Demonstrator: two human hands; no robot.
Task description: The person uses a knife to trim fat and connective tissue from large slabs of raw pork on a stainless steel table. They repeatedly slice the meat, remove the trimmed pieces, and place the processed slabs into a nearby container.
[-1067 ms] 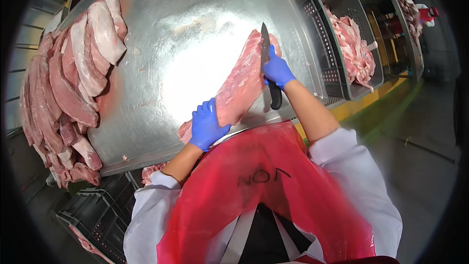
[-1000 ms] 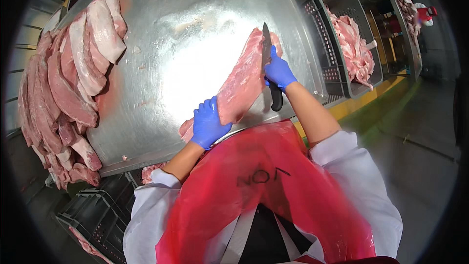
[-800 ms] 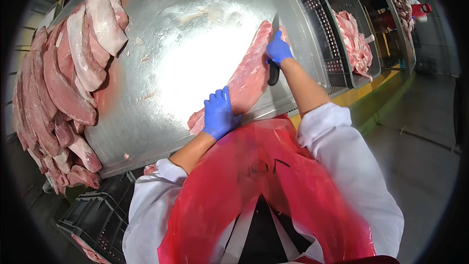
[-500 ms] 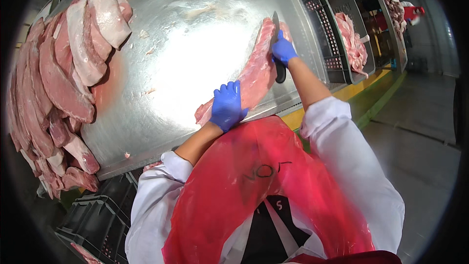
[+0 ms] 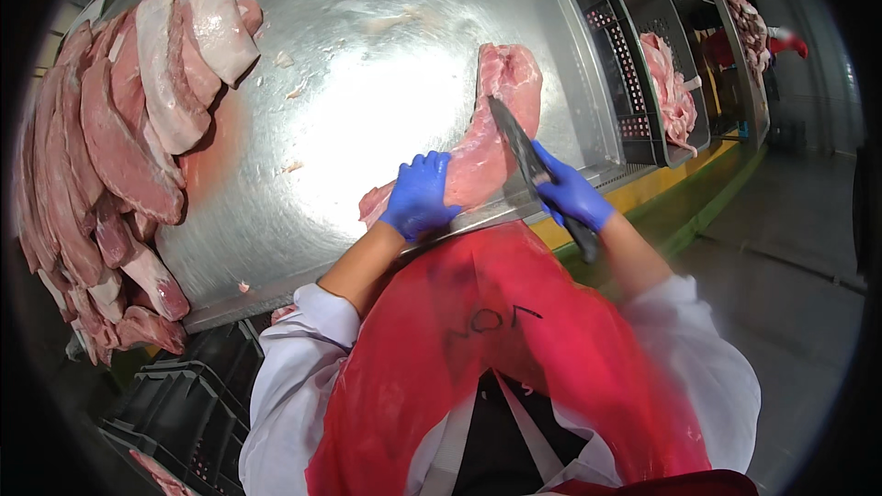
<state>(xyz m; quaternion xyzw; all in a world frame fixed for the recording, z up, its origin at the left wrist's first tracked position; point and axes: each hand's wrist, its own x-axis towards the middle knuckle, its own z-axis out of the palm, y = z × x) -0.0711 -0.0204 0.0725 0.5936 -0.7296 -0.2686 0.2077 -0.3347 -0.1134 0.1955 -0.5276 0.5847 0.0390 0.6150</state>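
A long pale-pink pork loin point(image 5: 510, 96) lies on the metal table at its near right edge, its far end bent away from me. My blue-gloved left hand point(image 5: 418, 195) is pressed down over the loin's near left end, fingers curled on it. In my blue-gloved right hand point(image 5: 571, 191) is a knife point(image 5: 516, 138), gripped by its dark handle. The blade points away and to the left, its tip over the middle of the loin; I cannot tell whether it touches the meat.
Several cuts of raw meat point(image 5: 129, 147) are heaped along the left side of the metal table point(image 5: 367, 92). Beyond its right edge stands a grey crate point(image 5: 634, 83) with meat trimmings point(image 5: 669, 92). Dark crates point(image 5: 188, 404) are stacked below at the left. Small scraps lie on the tabletop.
My right hand has pulled back toward me with the knife, from the loin's far end to beyond the table's near right edge. The loin's far end now spreads wider. My left hand has hardly moved.
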